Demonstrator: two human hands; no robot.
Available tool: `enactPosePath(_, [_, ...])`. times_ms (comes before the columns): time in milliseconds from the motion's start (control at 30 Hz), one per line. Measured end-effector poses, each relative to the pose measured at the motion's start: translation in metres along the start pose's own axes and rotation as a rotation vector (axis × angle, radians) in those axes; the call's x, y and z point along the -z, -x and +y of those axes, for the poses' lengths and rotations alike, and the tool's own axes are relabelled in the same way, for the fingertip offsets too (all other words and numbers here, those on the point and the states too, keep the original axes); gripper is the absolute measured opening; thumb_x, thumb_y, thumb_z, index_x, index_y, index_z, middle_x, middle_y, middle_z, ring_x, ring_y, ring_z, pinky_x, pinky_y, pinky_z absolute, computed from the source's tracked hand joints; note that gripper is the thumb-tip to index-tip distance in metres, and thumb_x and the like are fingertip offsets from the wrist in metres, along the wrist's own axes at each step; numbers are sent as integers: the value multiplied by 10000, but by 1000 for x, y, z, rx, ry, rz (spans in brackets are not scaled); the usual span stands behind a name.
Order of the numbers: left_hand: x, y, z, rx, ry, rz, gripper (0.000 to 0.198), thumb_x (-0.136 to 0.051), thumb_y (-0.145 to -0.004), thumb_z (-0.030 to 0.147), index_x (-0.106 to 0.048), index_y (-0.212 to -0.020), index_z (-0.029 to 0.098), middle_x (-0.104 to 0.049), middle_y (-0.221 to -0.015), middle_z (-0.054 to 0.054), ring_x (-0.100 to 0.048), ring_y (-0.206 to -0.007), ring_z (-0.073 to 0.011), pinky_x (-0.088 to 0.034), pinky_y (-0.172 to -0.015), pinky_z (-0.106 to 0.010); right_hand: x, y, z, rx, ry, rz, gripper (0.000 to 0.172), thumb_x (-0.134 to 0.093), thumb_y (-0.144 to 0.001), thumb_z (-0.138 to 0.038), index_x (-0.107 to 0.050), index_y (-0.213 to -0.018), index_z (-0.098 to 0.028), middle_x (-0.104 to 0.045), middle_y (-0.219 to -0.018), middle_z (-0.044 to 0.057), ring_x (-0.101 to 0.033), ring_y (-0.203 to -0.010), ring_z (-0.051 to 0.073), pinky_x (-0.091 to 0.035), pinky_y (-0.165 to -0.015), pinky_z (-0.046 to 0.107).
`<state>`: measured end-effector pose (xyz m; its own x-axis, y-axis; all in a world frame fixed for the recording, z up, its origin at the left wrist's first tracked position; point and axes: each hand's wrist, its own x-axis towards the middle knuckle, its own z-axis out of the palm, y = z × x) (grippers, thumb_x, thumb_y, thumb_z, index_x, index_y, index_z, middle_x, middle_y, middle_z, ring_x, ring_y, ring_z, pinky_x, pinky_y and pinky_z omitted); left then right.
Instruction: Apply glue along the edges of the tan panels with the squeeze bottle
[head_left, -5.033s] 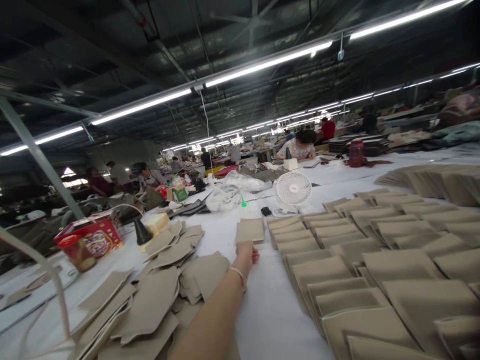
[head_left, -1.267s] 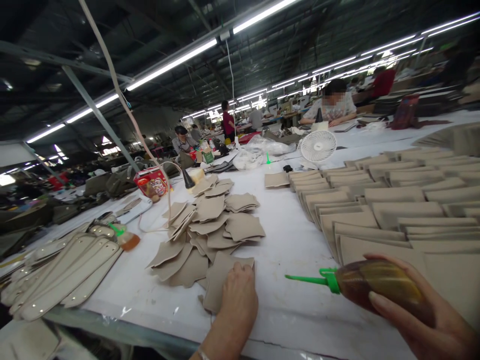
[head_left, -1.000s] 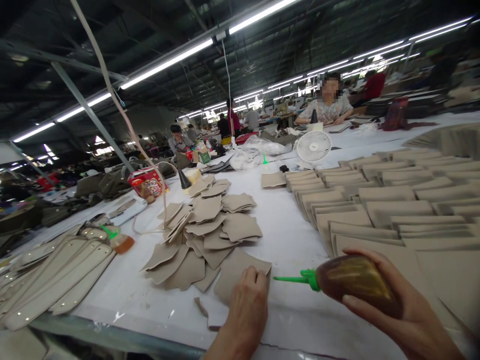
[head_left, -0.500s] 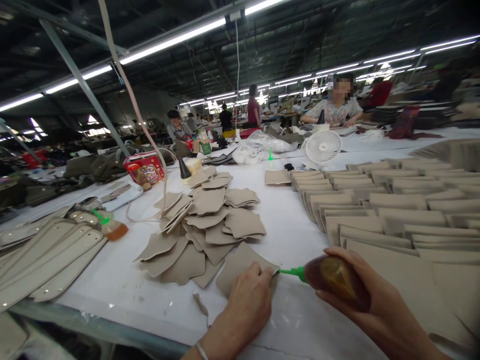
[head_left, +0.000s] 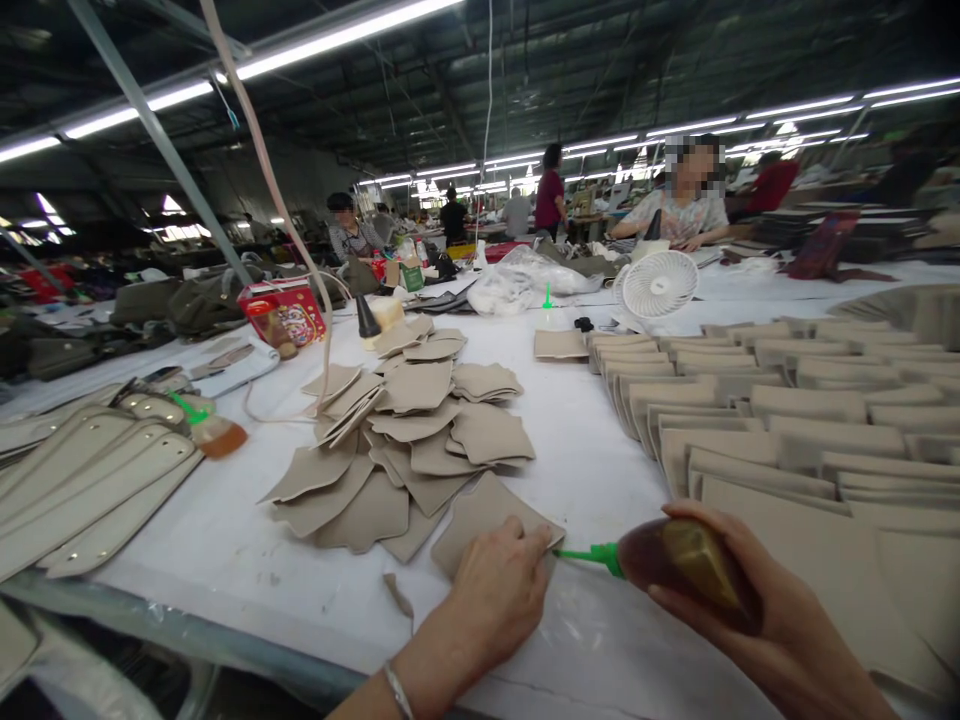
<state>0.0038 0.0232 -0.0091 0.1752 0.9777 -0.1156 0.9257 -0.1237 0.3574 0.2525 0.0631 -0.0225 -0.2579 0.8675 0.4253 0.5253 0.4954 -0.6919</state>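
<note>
My left hand [head_left: 501, 582] grips the right edge of a beige leather piece [head_left: 469, 515], which lies partly under my fingers on the white table. In my right hand [head_left: 765, 590] is a brown glue bottle [head_left: 679, 562], tipped on its side. Its green nozzle [head_left: 592, 556] points left, with the tip at the corner of the piece beside my left fingertips. Just behind my left hand lies a loose pile of similar beige pieces [head_left: 420, 430]. Rows of folded beige pieces [head_left: 757, 440] fill the right side.
At the left are long studded strips [head_left: 112, 480] and a second glue bottle [head_left: 220, 437]. A red box [head_left: 289, 312], a black cone [head_left: 367, 318] and a white fan [head_left: 658, 284] stand farther back. A hose [head_left: 262, 170] hangs at left. A person [head_left: 675, 205] sits across the table.
The camera view has shifted slightly. The nozzle tip has moved slightly along the piece's corner, close to my left fingertips. Both hands keep their holds.
</note>
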Motion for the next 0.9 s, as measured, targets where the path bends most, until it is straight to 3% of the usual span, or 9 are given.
enactPosePath(233, [3, 1, -1, -28, 11, -7, 379, -387, -938, 172, -624, -1205, 300, -600, -919, -30, -618, -806, -224, -471, -733, -304, -2, 3, 9, -63, -16, 41, 540, -708, -789, -637, -559, -1200, -318, -621, -1178, 50, -626, -1017, 331, -540, -892, 437])
enactPosePath(400, [5, 2, -1, -35, 31, -2, 394, -387, -951, 178, -620, -1240, 309, -605, -904, -24, -623, -804, -223, -469, -731, -302, -5, 11, 11, -39, -56, -39, 486, -717, -831, -539, -559, -1229, -311, -632, -1180, 35, -652, -991, 277, -551, -872, 337])
enactPosePath(533, [6, 1, -2, -43, 24, -7, 355, -392, -955, 170, -648, -1176, 278, -620, -877, -24, -631, -823, -220, -467, -739, -286, -4, 12, 9, -61, -39, 28, 526, -725, -786, -593, -581, -1194, -295, -640, -1150, 49, -652, -975, 302, -559, -857, 375])
enactPosePath(733, [0, 2, -7, -57, 49, 15, 320, -390, -974, 164, -650, -1153, 217, -669, -920, -41, -648, -883, -226, -474, -801, -287, -5, 25, 13, -121, -143, -137, 532, -766, -794, -505, -580, -1241, -284, -633, -1228, 47, -634, -1073, 283, -518, -943, 323])
enactPosePath(900, [-5, 5, -10, -49, 65, 23, 351, -406, -974, 153, -626, -1240, 216, -681, -984, -47, -652, -924, -231, -481, -813, -288, -11, 32, -4, -245, -189, -16, 549, -767, -752, -536, -584, -1217, -307, -617, -1242, 10, -598, -1107, 273, -462, -987, 318])
